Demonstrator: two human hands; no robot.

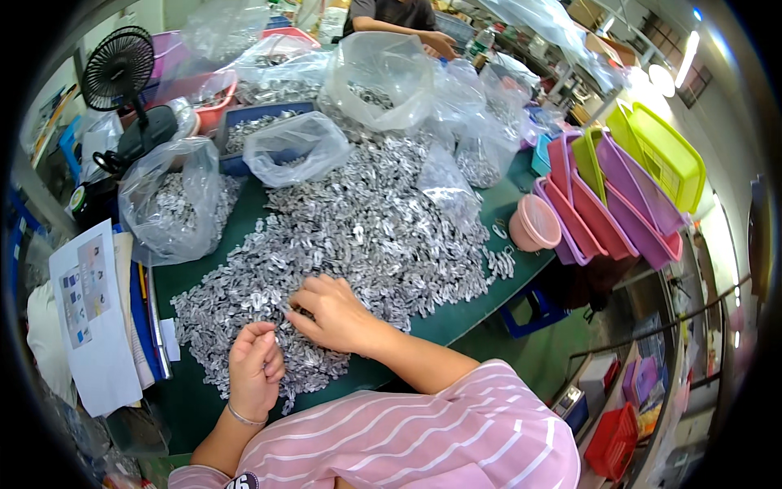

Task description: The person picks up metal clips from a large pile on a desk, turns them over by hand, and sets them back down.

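Parts: small silver metal pieces (358, 228) heaped mid-counter (456, 322). My right hand (330, 314) narrow, fingertips pinching at near edge of heap; left hand (255, 367) fisted, apparently holding picked pieces. Advise picking singly, keeping fist closed.

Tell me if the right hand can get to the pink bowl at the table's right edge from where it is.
Probably yes. The right hand rests on the heap of small metal parts, and only loose parts lie between it and the pink bowl. Nothing tall blocks the way, though it looks like a long stretch.
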